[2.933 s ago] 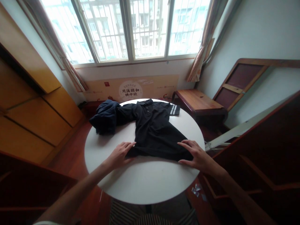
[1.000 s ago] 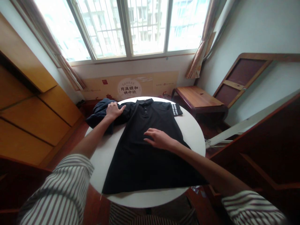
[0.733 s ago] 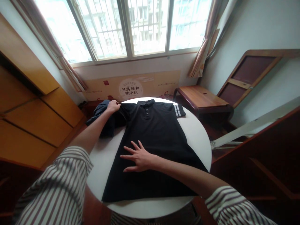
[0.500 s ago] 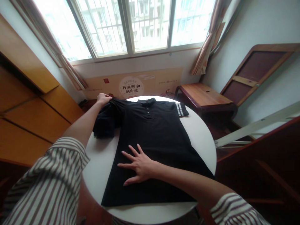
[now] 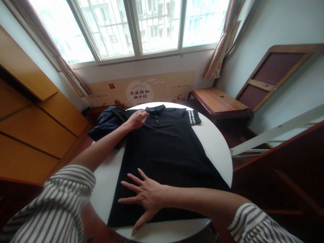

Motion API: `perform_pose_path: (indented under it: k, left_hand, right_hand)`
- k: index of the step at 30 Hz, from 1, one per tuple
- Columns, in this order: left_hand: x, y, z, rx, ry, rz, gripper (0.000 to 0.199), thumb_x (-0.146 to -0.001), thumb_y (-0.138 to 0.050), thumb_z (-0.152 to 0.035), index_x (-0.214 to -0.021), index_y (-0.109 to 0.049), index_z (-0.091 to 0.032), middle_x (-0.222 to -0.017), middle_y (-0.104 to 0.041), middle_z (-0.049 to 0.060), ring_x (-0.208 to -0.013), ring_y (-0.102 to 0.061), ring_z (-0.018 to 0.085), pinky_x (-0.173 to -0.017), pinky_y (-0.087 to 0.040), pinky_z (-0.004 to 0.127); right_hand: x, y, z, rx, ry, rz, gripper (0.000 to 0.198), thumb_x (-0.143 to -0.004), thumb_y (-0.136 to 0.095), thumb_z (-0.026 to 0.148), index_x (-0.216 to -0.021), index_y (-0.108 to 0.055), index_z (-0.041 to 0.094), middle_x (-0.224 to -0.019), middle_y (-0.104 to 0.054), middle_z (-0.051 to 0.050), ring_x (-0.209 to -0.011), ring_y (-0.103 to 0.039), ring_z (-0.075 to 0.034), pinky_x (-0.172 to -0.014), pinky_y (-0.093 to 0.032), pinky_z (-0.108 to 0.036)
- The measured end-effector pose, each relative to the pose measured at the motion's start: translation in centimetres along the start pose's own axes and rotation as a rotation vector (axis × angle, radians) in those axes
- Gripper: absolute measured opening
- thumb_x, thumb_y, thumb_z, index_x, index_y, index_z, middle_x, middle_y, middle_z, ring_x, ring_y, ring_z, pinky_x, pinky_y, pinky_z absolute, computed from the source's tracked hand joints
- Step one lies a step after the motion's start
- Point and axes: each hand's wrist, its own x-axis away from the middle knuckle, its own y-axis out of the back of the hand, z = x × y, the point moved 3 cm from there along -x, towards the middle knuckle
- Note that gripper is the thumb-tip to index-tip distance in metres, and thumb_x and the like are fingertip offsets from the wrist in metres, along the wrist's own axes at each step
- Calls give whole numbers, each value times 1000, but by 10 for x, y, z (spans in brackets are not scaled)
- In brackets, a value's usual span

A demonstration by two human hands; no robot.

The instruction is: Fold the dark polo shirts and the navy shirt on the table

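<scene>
A black short-sleeved polo shirt [image 5: 162, 145] lies spread flat, front up, with its collar [image 5: 155, 108] away from me. White stripes mark its right-hand sleeve [image 5: 194, 117]. Near the collar, over the left-hand shoulder, my left hand [image 5: 138, 119] has its fingers curled closed; whether cloth is pinched in them is hidden. The left-hand sleeve does not show clearly behind that hand and forearm. My right hand [image 5: 148, 195] rests palm down on the lower part of the shirt, fingers spread wide, thumb near the hem.
Under the shirt is a round white table [image 5: 220, 152]. A heap of dark clothing [image 5: 106, 119] hangs at its far left edge. A wooden side table [image 5: 220, 99] stands at the far right, and yellow-brown cabinets [image 5: 32, 131] line the left.
My left hand has moved right, from the left-hand sleeve toward the collar. My right hand has slid slightly down and left, staying spread on the shirt. The dark heap looks shifted and looser.
</scene>
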Motion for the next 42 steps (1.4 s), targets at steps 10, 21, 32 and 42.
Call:
perform_pose_path:
  k: [10,21,32,42]
  left_hand:
    - [65,-103,-3,-178,-137,393,63,-101,-27,-55,-157,-22,-27,-165,-12,5,-152,-11,29,-120,-12,56]
    - [243,-46,-9,-128,-305,376,61,-102,-33,-49,-158,-20,-27,-163,-20,7,-151,-16,28,-120,-18,54]
    - [359,-8,-51,-162,-692,246,37,-96,-47,-14,-130,-61,-16,-135,-60,16,-124,-58,27,-102,-53,42]
    - [346,10,-59,-82,-595,26,19,-100,-39,-13,-109,-55,-18,-84,-64,4,-73,-63,15,-67,-56,26]
  right_hand:
    - [4,-14,38,-64,188,49,97,-76,-72,60,-154,-33,18,-159,-29,-15,-149,-19,-33,-120,-16,-54]
    - [174,43,-11,-76,-539,-187,70,-90,-62,53,-149,-43,23,-154,-41,-14,-145,-32,-31,-118,-25,-57]
    - [202,25,58,174,-483,-313,45,-93,-60,42,-128,-64,13,-134,-61,-17,-127,-56,-30,-108,-46,-51]
    - [131,-2,49,373,-412,-231,35,-94,-52,16,-127,-59,8,-115,-66,-18,-108,-60,-27,-93,-51,-45]
